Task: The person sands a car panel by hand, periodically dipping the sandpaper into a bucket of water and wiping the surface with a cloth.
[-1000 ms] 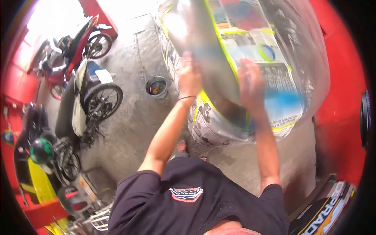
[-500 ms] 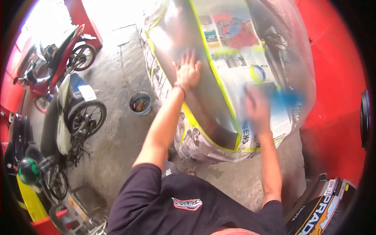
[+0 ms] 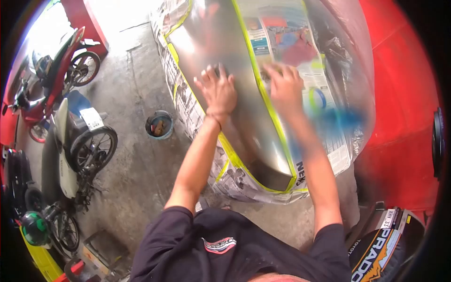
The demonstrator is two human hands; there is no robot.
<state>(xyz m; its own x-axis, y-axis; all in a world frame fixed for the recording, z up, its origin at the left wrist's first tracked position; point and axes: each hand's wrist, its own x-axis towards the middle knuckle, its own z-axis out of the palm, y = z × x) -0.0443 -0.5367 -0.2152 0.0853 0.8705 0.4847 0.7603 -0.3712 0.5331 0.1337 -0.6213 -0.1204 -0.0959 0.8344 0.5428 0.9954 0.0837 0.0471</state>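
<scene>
My left hand [image 3: 220, 96] lies open on a smooth silver-grey panel [image 3: 251, 131] of a car, its fingers spread. A bracelet circles that wrist. My right hand [image 3: 287, 89] is over the newspaper masking, close to the yellow-green tape [image 3: 258, 77] along the panel's right edge. Its fingers are bent, a little apart and slightly blurred, with nothing visible in them. Newspaper [image 3: 293, 44] and clear plastic sheeting [image 3: 352, 70] cover the surface right of the tape. A roll of tape [image 3: 314, 99] and a blurred blue thing [image 3: 343, 120] show beside my right forearm.
A bucket [image 3: 159, 125] with things inside stands on the concrete floor [image 3: 134, 174] to the left. Motorcycles [image 3: 87, 150] and a green-and-black helmet [image 3: 35, 229] are farther left. A red surface [image 3: 399, 94] and a "PRADO" spare-wheel cover [image 3: 380, 254] are on the right.
My right hand has moved up and left over the newspaper, towards the tape edge. My left hand stays spread on the panel. The view has shifted slightly.
</scene>
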